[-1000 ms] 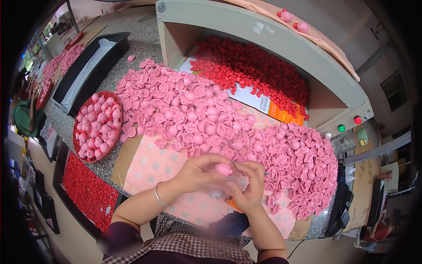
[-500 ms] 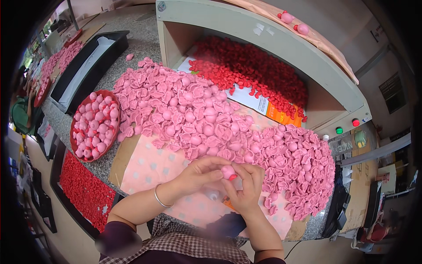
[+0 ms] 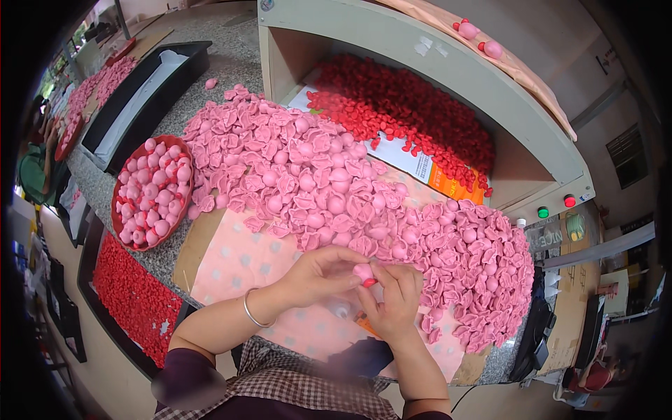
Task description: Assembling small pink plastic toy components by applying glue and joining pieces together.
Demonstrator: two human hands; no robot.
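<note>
Two hands, the left hand (image 3: 323, 274) and the right hand (image 3: 396, 301), are seen, and between them one pink piece (image 3: 363, 271) with one small red piece (image 3: 369, 283) is held. One large heap of pink pieces (image 3: 336, 189), too many to be counted, is spread across the worktop (image 3: 231, 59). One red bowl (image 3: 152, 192) of pink pieces is placed at its left edge. One heap of red pieces (image 3: 409, 115) is seen in one open box (image 3: 392, 42). Two pink pieces (image 3: 480, 40) are laid on the box top. One black tray of red pieces (image 3: 133, 304) and one black tray (image 3: 143, 94) are counted.
</note>
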